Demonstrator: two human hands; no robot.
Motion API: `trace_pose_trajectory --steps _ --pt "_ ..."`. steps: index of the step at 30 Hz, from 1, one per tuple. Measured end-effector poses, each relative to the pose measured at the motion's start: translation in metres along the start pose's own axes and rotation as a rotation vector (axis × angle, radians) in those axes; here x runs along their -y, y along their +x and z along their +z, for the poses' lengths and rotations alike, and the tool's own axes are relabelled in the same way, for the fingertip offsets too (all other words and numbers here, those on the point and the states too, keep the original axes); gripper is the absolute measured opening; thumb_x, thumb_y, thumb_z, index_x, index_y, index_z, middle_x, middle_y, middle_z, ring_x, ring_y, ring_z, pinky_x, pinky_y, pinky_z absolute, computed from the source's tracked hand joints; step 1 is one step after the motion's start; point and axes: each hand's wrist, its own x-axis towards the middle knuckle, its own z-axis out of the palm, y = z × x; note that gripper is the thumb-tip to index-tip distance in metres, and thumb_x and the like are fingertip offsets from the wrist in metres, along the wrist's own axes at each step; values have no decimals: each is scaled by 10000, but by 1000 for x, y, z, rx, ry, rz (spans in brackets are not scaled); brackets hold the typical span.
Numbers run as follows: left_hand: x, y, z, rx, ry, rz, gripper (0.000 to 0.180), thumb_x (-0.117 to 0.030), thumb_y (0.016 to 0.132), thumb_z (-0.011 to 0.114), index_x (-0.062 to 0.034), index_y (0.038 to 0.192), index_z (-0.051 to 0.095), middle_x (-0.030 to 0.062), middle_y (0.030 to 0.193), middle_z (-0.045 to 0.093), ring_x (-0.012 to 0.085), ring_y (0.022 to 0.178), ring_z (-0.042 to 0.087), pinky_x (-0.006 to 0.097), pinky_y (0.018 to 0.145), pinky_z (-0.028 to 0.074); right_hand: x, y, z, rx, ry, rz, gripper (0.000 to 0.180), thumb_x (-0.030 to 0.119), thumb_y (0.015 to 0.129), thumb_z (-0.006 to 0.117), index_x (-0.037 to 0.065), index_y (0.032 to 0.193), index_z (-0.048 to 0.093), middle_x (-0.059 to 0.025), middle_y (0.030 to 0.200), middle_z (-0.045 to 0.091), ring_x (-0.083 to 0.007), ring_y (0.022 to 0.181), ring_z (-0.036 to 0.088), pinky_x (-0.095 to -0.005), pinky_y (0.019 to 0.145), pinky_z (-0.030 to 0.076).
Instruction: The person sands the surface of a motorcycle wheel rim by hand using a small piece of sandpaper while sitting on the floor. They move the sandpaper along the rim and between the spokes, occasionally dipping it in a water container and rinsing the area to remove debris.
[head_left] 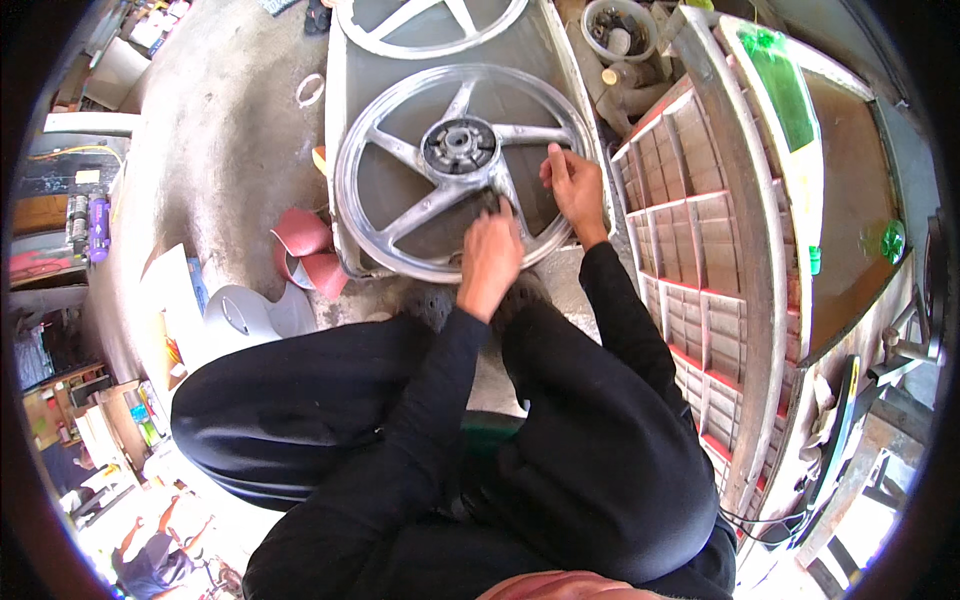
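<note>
A silver alloy motorcycle wheel [388,224] with several spokes and a dark hub [460,145] lies flat over a pale, shallow tub [337,110] with a grey inside. My left hand [491,256] presses its closed fingers against the near spoke. A small dark pad [494,201] shows at its fingertips; its material is unclear. At the right side of the rim, my right hand [579,195] is curled over the edge with its thumb raised. Part of the rim is hidden beneath that hand. A second silver wheel [395,22] lies at the far end of the tub.
Red curved sheets [305,243] and a grey rolled sheet [250,315] lie left of the tub on the concrete floor [230,130]. A red-and-white framed rack [690,250] stands close on my right. A white bucket [618,30] of small parts sits far right. Another person [160,550] is at the lower left.
</note>
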Motion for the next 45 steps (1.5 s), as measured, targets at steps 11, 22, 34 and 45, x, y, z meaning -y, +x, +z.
trace_pose_trajectory --steps 11,22,34,45 --pt "-13 -23 6 -14 104 33 386 -167 1033 593 117 1279 679 373 1016 720 523 899 730 595 792 593 -3 2 1 -11 -5 -3 553 410 1118 607 -28 809 744 -77 674 699 -137 599 646 -325 591 497" --pt "-16 -29 7 26 30 7 462 -171 1012 641 178 1315 637 339 865 708 490 822 724 568 785 588 -1 -1 1 -22 8 21 547 389 1117 610 -30 790 736 -71 646 689 -134 595 652 -330 591 495" --pt "-16 -25 8 -71 -26 55 372 -139 1007 616 167 1208 680 305 836 732 461 814 744 574 779 592 -2 -3 -2 -31 -8 21 526 376 1111 619 -32 802 743 -81 650 697 -138 584 653 -335 580 498" --pt "-15 -33 11 -64 -8 50 379 -138 1002 629 128 1268 675 356 934 705 490 888 707 577 801 578 -4 -2 0 -14 -8 17 556 411 1115 609 -34 813 748 -84 648 696 -146 584 651 -345 580 493"
